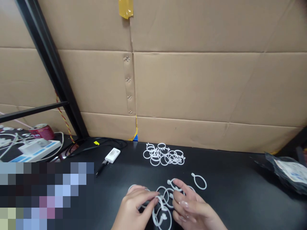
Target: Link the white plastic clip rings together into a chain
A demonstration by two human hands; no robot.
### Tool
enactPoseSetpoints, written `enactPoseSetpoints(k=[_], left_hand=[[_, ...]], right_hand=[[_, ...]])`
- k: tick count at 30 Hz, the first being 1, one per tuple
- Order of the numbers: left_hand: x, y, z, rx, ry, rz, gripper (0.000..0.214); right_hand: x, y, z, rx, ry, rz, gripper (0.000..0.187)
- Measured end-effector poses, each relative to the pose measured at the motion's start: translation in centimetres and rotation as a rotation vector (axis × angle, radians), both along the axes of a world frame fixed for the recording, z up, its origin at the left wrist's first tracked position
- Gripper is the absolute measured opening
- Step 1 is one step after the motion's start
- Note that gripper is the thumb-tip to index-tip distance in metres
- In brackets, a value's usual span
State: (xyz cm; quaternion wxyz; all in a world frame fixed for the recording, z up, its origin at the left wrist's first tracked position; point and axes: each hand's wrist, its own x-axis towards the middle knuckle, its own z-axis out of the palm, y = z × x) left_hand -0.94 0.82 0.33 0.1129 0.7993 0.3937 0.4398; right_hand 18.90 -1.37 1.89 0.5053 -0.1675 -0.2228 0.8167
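Between its thumb and index finger, my left hand [137,204] pinches a white plastic ring [161,202] with a small knobbed tab. Beneath that ring, another white ring [170,220] overlaps it at the bottom edge. My right hand [192,206] has its index finger stretched out over a ring [169,182] on the black tabletop, while its other fingers curl loosely. Several more loose rings lie between and partly under both hands, overlapping each other. One single ring [200,182] rests apart, beyond the right hand.
A heap of similar white rings [164,155] lies near the cardboard wall [192,86]. At left are a white adapter with a black plug [112,155], a power strip [35,153] and a red can [42,131]. A black plastic bag [285,172] sits far right.
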Motion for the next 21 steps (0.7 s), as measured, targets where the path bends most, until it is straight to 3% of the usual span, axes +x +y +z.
enactPoseSetpoints(k=[2, 8, 16, 21], left_hand=[[-0.01, 0.02, -0.02, -0.001, 0.001, -0.003, 0.012], [-0.11, 0.00, -0.05, 0.008, 0.000, -0.008, 0.011], [-0.17, -0.17, -0.04, 0.009, 0.004, -0.001, 0.011], [-0.15, -0.18, -0.01, 0.005, 0.011, 0.002, 0.011]], right_hand=[[-0.03, 0.00, 0.09, -0.007, -0.019, 0.024, 0.048], [-0.37, 0.35, 0.84, -0.079, 0.054, 0.044, 0.039], [-0.58, 0.11, 0.67, 0.099, -0.020, 0.073, 0.039], [-0.62, 0.19, 0.45, 0.128, -0.043, 0.085, 0.038]])
